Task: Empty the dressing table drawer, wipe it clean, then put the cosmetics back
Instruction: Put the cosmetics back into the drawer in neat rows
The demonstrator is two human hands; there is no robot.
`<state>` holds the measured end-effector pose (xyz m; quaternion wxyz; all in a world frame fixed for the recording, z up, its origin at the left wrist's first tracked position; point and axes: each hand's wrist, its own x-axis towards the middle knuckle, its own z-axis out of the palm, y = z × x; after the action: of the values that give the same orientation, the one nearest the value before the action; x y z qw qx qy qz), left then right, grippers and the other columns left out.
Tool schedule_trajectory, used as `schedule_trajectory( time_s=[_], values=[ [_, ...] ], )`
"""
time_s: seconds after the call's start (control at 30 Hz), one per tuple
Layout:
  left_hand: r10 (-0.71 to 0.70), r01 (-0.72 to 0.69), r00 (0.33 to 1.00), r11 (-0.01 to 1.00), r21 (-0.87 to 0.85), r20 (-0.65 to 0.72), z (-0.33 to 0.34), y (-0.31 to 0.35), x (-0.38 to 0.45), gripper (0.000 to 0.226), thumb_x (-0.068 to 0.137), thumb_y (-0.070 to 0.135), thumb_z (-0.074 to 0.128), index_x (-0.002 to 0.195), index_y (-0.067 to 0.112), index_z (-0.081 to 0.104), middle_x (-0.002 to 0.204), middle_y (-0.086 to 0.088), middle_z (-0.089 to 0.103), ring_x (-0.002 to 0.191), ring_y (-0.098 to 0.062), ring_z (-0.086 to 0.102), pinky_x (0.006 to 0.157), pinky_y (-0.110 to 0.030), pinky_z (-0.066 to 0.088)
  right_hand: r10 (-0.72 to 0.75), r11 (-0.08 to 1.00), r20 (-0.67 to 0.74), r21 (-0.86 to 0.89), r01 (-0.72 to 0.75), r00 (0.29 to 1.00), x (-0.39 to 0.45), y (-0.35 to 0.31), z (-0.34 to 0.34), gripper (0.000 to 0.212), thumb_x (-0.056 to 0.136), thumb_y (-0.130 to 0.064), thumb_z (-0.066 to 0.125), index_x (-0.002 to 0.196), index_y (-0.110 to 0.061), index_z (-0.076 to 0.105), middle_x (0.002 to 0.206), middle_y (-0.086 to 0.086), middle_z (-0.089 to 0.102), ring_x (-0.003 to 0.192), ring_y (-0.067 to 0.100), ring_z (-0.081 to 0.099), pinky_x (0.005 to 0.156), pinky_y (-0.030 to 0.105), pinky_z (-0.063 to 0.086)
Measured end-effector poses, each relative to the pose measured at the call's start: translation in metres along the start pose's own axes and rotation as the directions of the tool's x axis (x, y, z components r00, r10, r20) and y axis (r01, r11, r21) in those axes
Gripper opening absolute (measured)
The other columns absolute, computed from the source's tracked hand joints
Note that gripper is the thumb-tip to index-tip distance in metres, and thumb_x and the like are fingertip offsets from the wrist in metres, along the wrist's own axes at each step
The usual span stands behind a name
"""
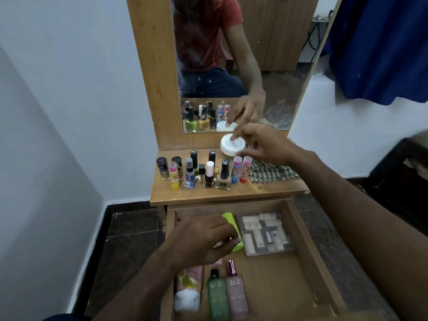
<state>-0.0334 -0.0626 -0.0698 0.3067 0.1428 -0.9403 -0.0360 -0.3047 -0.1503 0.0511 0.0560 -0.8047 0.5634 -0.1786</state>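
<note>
The wooden drawer (308, 246) stands pulled open below the dressing table top (266, 191). My left hand (203, 239) is inside it, fingers closing around a lime-green tube (230, 220). Beside that lies a clear box of small tubes (266, 232). Near the drawer's front lie a pink tube (188, 290), a green bottle (217, 297) and a pink bottle (236, 295). My right hand (264, 144) holds a round white jar (231, 144) tilted above the back of the table top. Several nail polish bottles and lip balms (203, 172) stand on the top.
A checked cloth (271, 172) lies on the table top at the right, under my right hand. The mirror (243, 66) rises behind. A blue curtain (382, 47) hangs at the right. White wall and dark floor tiles lie to the left.
</note>
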Motion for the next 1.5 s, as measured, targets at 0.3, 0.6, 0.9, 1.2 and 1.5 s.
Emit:
schedule_trajectory(
  time_s=[0.3,0.6,0.9,1.2,1.5],
  values=[
    [-0.176,0.173,0.981,0.984,0.035,0.088,-0.003,0.000,-0.005,0.013,0.099,0.039,0.068,0.092,0.029,0.071,0.085,0.013,0.069,0.079,-0.006,0.063,0.064,-0.032,0.054,0.202,0.957,-0.230,0.254,-0.142,0.952,-0.175,-0.064,-0.011,0.049,0.078,-0.046,0.088,0.118,-0.028,0.066,0.110,-0.014,0.070,0.094,0.007,0.069,0.073,0.027,0.059],
    [-0.462,0.463,0.886,0.879,0.115,-0.030,0.001,0.000,-0.003,0.012,0.093,0.044,0.074,0.094,0.031,0.075,0.081,0.014,0.073,0.071,-0.003,0.064,0.056,-0.024,0.046,0.137,0.990,0.372,-0.025,-0.138,0.918,-0.210,-0.071,0.071,0.049,0.077,-0.046,0.084,0.120,-0.034,0.064,0.120,-0.010,0.065,0.111,0.012,0.057,0.095,0.031,0.047],
    [-0.455,0.452,0.891,0.881,0.141,-0.017,0.001,0.000,-0.002,0.015,0.095,0.044,0.072,0.097,0.030,0.075,0.082,0.012,0.073,0.071,-0.005,0.064,0.056,-0.027,0.052,0.204,0.978,0.368,-0.124,-0.169,0.907,-0.205,-0.067,0.094,0.051,0.078,-0.043,0.088,0.121,-0.031,0.063,0.122,-0.006,0.058,0.111,0.015,0.056,0.089,0.033,0.053],
    [-0.429,0.429,0.903,0.896,0.113,-0.027,0.001,0.002,-0.004,0.015,0.096,0.044,0.072,0.098,0.029,0.075,0.084,0.011,0.073,0.071,-0.003,0.062,0.058,-0.028,0.055,0.225,0.973,0.328,-0.030,-0.227,0.918,-0.204,-0.069,0.097,0.058,0.068,-0.050,0.093,0.114,-0.032,0.063,0.114,-0.010,0.063,0.098,0.006,0.057,0.082,0.031,0.058],
    [-0.136,0.155,0.966,0.985,0.075,-0.218,-0.012,-0.001,-0.001,0.016,0.099,0.031,0.076,0.101,0.015,0.079,0.093,0.004,0.076,0.083,-0.009,0.066,0.067,-0.026,0.055,0.099,0.992,-0.130,0.094,-0.087,0.987,-0.179,-0.091,0.060,0.016,0.086,-0.023,0.084,0.097,-0.021,0.073,0.092,-0.013,0.069,0.079,0.002,0.062,0.071,0.028,0.056]
  ],
)
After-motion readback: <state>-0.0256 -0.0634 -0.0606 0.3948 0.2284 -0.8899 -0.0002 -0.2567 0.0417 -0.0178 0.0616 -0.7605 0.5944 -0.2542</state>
